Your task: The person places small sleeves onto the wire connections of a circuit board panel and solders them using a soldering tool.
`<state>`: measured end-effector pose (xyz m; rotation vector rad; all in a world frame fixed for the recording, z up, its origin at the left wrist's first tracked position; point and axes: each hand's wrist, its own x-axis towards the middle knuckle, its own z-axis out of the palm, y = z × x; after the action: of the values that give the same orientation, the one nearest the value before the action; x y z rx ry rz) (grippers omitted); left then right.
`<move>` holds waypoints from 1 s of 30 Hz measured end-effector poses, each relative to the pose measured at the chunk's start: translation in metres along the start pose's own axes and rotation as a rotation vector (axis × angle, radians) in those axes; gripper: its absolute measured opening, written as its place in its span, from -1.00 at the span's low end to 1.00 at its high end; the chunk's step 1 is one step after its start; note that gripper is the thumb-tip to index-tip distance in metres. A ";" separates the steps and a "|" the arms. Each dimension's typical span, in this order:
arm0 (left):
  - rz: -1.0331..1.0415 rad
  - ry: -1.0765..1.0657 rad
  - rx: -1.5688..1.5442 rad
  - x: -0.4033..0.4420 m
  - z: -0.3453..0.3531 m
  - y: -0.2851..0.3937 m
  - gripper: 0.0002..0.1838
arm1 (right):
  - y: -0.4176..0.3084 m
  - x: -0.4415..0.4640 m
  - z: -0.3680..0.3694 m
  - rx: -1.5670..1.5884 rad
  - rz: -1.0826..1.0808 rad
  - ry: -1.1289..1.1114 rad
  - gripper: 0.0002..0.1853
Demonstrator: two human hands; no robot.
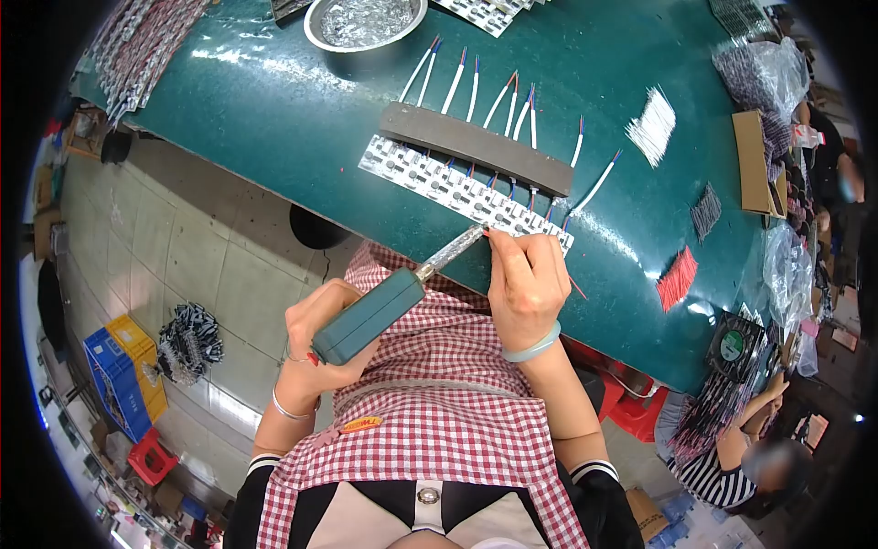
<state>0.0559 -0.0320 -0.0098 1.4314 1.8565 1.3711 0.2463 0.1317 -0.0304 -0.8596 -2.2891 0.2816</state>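
My left hand (322, 322) is closed round the green handle of a soldering iron (373, 316), its metal barrel slanting up to the right. The iron's tip meets the near edge of a white circuit board strip (430, 186). My right hand (530, 282) pinches a thin red wire (580, 289), whose far end trails out past the palm; its fingertips are at the board beside the tip. A dark grey bar (476, 146) lies along the strip. Several white-sleeved leads (455, 85) with red and blue ends stick out from under it.
On the green table (274, 119) are a metal bowl (366, 23), white wire pieces (652, 126), red wires (677, 279), dark pieces (705, 211) and a wire bundle (146, 55). A cardboard box (757, 165) stands at right. Another person (732, 467) sits lower right.
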 end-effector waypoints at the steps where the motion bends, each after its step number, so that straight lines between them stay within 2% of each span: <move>1: 0.015 0.005 0.002 0.000 0.000 -0.001 -0.83 | 0.000 0.000 0.000 0.001 0.003 -0.004 -0.72; 4: 0.012 0.035 -0.013 -0.004 -0.005 -0.002 -0.76 | 0.000 0.000 0.000 0.000 0.011 -0.006 -0.72; 7: 0.036 0.042 -0.013 -0.004 -0.007 0.000 -0.76 | -0.002 0.001 -0.001 0.002 0.022 -0.011 -0.73; 22: -0.090 0.098 -0.049 -0.011 -0.009 0.002 -0.73 | -0.013 0.010 0.004 0.107 0.019 0.049 -0.70; 30: -0.061 0.070 -0.018 -0.015 -0.010 -0.008 -0.69 | -0.012 0.009 0.014 0.083 0.029 0.019 -0.68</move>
<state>0.0499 -0.0499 -0.0156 1.3230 1.9096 1.4215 0.2263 0.1293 -0.0312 -0.8498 -2.2324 0.3769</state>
